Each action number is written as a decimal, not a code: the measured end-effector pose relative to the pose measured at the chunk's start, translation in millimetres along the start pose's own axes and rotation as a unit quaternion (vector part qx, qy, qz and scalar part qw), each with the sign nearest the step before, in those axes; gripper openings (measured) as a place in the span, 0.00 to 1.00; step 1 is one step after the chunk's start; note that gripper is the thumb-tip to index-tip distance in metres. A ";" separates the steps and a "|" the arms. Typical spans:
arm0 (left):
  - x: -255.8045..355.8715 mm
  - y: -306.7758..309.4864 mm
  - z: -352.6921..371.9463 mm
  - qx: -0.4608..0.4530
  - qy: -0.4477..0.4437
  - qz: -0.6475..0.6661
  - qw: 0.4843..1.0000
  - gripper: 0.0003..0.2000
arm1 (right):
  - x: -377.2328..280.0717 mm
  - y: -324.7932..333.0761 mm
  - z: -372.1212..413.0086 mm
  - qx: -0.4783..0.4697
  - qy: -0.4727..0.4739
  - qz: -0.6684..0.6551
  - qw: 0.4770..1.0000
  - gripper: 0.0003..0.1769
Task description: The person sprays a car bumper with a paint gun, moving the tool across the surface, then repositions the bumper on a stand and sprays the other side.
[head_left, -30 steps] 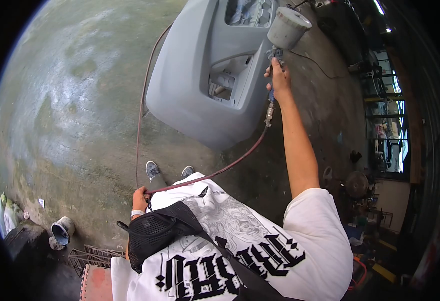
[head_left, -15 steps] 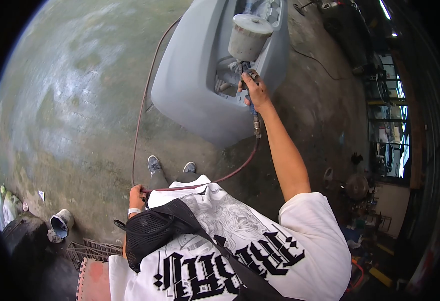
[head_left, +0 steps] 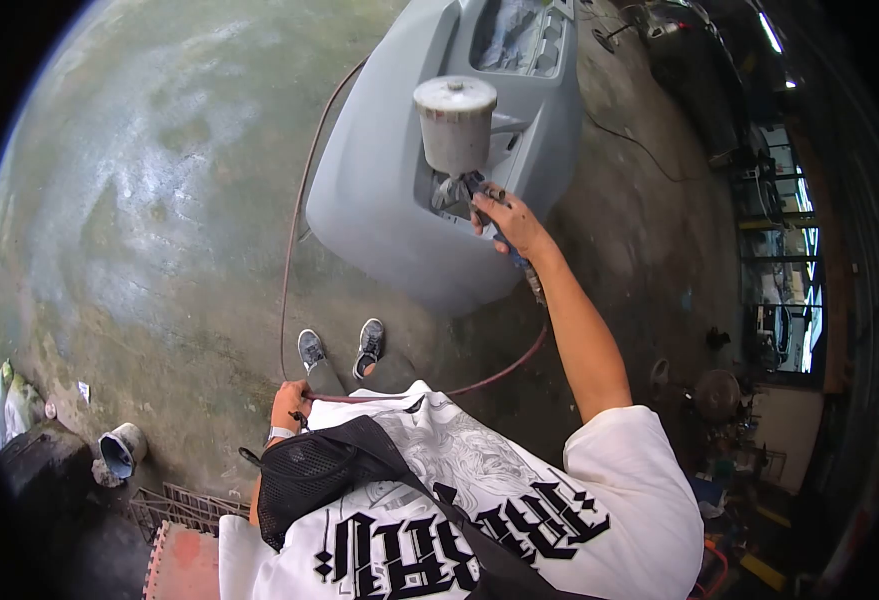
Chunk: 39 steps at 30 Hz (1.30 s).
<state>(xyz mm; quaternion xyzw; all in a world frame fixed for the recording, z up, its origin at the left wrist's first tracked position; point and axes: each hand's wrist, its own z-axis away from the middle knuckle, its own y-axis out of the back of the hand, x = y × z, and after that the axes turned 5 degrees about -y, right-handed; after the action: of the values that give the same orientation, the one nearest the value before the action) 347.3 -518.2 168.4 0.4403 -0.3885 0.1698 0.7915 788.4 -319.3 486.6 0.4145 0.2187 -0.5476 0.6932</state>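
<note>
My right hand (head_left: pixel 514 225) is wrapped round the handle of a spray gun (head_left: pixel 475 190), which carries a pale, paint-stained cup (head_left: pixel 456 130) with a lid on top. Behind and below the gun is a grey car bumper (head_left: pixel 379 210), with openings in its face. From the gun's lower end a reddish air hose (head_left: pixel 504 372) curves down and across my front. My left hand (head_left: pixel 289 405) grips that hose near my waist; past it the hose runs up along the bumper's left side.
Concrete floor (head_left: pixel 159 250) surrounds the bumper and my shoes (head_left: pixel 370 340). At lower left are a bucket (head_left: pixel 122 448), a metal rack (head_left: pixel 184 510) and plastic bags (head_left: pixel 9 405). A fan (head_left: pixel 716 395) stands at right, and a dark vehicle (head_left: pixel 694 80) at upper right.
The spray gun and my right hand have moved left and down in view, the cup now more upright. My left hand, still on the hose, sits slightly lower and further right. My feet have shifted.
</note>
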 end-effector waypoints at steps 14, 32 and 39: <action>111.0 -19.1 -19.7 0.174 -0.001 0.112 0.978 0.10 | -206.2 78.8 -114.9 0.045 0.106 0.122 0.986 0.21; 104.1 -9.3 -26.8 0.180 -0.008 0.115 0.977 0.09 | -247.1 77.8 -137.5 0.110 0.145 0.170 0.969 0.23; 101.1 0.4 -25.5 0.170 -0.011 0.114 0.979 0.10 | -239.2 58.5 -120.3 0.083 0.124 0.200 0.968 0.22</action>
<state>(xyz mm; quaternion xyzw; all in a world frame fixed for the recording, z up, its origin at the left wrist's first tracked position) 423.6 -504.3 238.0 0.5235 -0.4099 0.3177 0.6760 788.8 -79.8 619.9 0.5705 0.1693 -0.3586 0.7192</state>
